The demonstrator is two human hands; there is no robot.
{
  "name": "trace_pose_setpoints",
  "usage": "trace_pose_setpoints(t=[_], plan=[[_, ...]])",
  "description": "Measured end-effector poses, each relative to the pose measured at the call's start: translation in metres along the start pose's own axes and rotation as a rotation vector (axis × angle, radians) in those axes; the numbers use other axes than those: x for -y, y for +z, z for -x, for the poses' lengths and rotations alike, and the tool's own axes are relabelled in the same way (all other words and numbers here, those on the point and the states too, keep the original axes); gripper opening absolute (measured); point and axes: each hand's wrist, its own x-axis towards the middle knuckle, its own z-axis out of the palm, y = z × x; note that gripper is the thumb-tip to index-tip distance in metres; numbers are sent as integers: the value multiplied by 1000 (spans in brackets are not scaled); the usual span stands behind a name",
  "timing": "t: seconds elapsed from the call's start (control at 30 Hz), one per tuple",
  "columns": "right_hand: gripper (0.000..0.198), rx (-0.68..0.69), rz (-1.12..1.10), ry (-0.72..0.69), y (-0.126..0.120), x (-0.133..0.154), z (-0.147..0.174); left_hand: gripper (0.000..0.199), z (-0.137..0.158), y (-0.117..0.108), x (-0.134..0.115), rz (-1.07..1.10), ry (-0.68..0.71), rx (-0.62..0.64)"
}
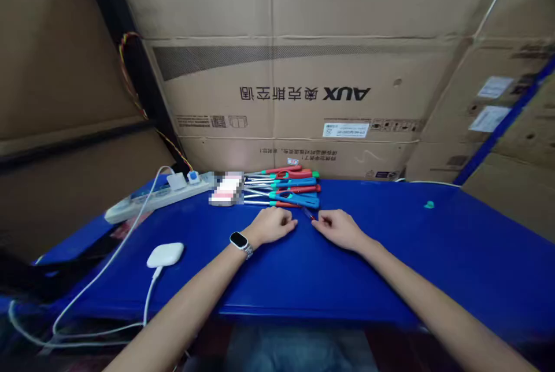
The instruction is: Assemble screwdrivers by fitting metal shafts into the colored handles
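My left hand [272, 224], with a smart band [239, 240] on its wrist, is curled closed just above the table. Whatever its fingers hold, if anything, is hidden. My right hand [340, 229] is also closed, its fingertips pinched at the red end of a thin, clear purplish stick [308, 213]. That stick slants up and left from the fingertips into the gap between my hands. Right behind my hands lies a row of long-necked gas lighters, some blue [299, 200] and some red [295, 174], their metal necks pointing left.
A pixelated box [228, 188] covers the lighter necks' left ends. Left stand a white power strip [151, 201] and a white earbud case [165, 255] on a cable. A small teal piece [429, 204] lies right on the blue table [390, 285]. Cardboard walls [208, 95] enclose it.
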Motion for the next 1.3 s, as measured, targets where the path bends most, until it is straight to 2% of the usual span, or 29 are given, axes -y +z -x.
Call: trace_pose_setpoints(t=[1.3], plan=[[35, 5, -10, 9, -3, 3, 1, 40, 1, -3, 4, 73, -2, -4]])
